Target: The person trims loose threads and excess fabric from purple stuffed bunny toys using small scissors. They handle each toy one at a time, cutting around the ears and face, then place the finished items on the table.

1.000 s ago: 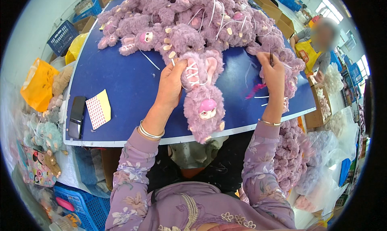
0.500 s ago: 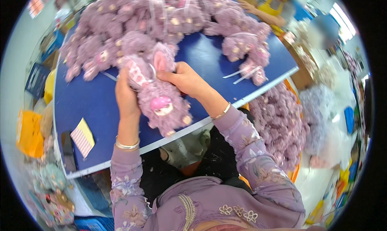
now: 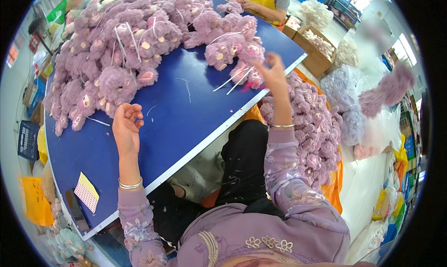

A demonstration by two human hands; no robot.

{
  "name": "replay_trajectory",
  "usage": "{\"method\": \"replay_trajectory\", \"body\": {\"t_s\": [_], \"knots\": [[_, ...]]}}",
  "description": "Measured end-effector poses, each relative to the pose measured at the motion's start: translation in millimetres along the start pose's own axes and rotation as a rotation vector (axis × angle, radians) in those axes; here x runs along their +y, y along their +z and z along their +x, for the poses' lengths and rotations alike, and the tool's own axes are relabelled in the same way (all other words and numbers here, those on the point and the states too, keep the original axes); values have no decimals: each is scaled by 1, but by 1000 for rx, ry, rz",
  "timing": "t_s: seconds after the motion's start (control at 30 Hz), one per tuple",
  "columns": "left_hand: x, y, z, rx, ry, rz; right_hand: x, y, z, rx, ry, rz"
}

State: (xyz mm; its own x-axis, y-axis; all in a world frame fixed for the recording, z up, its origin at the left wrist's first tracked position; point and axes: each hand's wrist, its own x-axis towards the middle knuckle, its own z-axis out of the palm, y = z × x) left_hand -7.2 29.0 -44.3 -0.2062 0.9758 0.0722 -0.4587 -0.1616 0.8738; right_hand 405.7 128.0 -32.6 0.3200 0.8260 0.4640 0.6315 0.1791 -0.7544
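My left hand (image 3: 128, 123) is over the blue table, palm up, its fingers loosely curled and apart with nothing in them. It is nearest to a big pile of purple furry plush toys (image 3: 107, 48). My right hand (image 3: 274, 73) is raised at the table's right edge, fingers spread and empty. Just beside it lie a few plush toys (image 3: 223, 52) with pink-lined ears and white strings (image 3: 235, 80) trailing from them. Far to the right, a blurred purple plush toy (image 3: 386, 90) hangs in the air, away from both hands.
Below the table's right edge, an orange-lined container holds heaped purple plush toys (image 3: 309, 122). A cardboard box (image 3: 312, 52) and clear bags (image 3: 347, 87) stand beyond. At the far edge is a person in a yellow apron (image 3: 263, 3). A patterned card (image 3: 87, 192) lies at the table's left.
The plush toy has left both my hands, and a purple plush toy now shows in the air at the right. My right hand has swung right; my left has moved slightly left. The view has shifted.
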Motion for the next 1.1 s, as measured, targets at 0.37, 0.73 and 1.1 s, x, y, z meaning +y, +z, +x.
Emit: {"method": "replay_trajectory", "body": {"t_s": [0.37,0.73,1.1], "knots": [[-15,7,-6,-159,23,177,-78,-41,-41,-370,-120,366],[-5,2,-26,-604,-302,134,-174,61,-40,-941,-125,749],[-10,22,-23,-261,-186,295,-125,139,-70,-678,452,1027]]}}
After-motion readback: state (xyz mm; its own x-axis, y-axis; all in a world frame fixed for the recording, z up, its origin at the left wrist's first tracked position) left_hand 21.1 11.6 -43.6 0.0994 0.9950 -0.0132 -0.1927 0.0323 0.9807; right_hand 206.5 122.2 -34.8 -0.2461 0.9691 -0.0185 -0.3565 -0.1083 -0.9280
